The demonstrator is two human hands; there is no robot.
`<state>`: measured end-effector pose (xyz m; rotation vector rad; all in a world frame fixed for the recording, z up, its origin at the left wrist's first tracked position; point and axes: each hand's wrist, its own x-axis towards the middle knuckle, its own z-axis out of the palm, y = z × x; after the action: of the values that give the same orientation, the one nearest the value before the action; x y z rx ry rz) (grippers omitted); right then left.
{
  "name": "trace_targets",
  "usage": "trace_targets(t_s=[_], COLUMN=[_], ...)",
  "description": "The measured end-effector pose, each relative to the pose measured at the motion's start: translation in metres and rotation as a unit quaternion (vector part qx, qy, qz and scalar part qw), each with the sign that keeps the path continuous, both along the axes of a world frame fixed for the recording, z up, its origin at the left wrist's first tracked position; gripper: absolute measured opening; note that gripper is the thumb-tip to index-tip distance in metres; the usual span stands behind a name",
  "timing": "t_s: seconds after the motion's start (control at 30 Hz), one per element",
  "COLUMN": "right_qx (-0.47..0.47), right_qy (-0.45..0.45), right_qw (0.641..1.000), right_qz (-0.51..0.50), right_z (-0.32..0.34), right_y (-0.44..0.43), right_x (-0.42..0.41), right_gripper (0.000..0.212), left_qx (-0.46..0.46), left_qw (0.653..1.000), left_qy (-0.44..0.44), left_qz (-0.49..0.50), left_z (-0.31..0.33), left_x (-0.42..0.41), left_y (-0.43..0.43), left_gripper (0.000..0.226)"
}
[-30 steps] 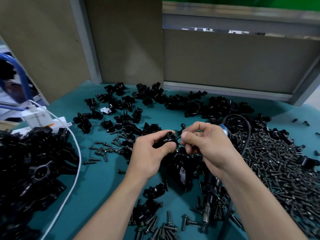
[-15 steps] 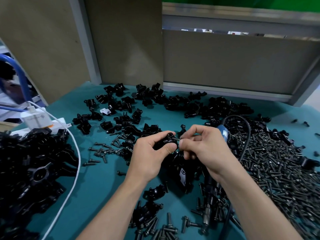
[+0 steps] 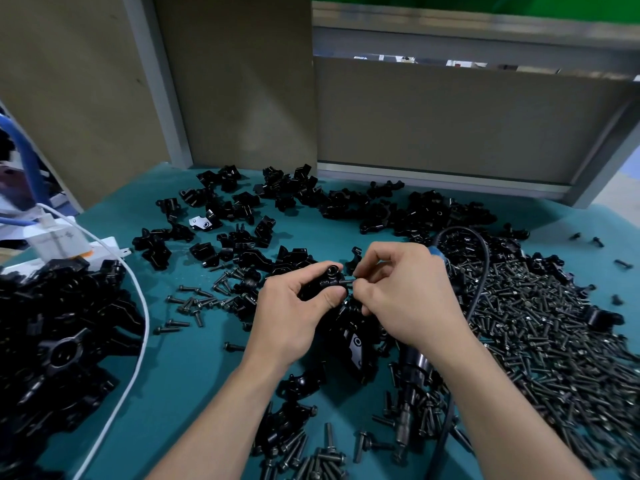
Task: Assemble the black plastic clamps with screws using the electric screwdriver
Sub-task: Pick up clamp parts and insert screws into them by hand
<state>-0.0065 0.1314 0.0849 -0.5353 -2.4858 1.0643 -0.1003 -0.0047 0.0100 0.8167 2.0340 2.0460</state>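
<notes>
Head cam: silver-black electric screwdriver at 5 o'clock, mostly hidden under the right forearm. Fingers of the left hand grip a glossy black plastic clamp dead centre, round hole up; the right hand fingers pinch a half-hidden dark screw at its side.

Lighting softly from overhead, dropping faint shadows on the teal mat at 6 o'clock, glinting off the screw pile at 3 o'clock, bowing the frame rail at 1 o'clock.
</notes>
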Motion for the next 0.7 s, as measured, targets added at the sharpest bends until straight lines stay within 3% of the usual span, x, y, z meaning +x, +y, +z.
trace_targets(t_s=[0.2,0.47,0.7], right_qx=[0.051,0.028,-0.14], right_qy=[0.011,0.003,0.017], right_qw=[0.999,1.0,0.99], right_qz=[-0.007,0.013,0.026], right_z=[0.0,-0.004,-0.012], right_y=[-0.003,-0.001,0.002], right_x=[0.0,-0.002,-0.005], right_gripper=[0.02,0.015,0.016], left_qx=[-0.029,-0.036,-0.071], left_qw=[0.999,0.999,0.994], left_qy=[0.007,0.009,0.075], left_qz=[0.017,-0.001,0.025], left_z=[-0.001,0.004,0.005], left_x=[0.0,0.003,0.001], left_y=[0.0,0.0,-0.004], left_gripper=[0.035,0.035,0.046])
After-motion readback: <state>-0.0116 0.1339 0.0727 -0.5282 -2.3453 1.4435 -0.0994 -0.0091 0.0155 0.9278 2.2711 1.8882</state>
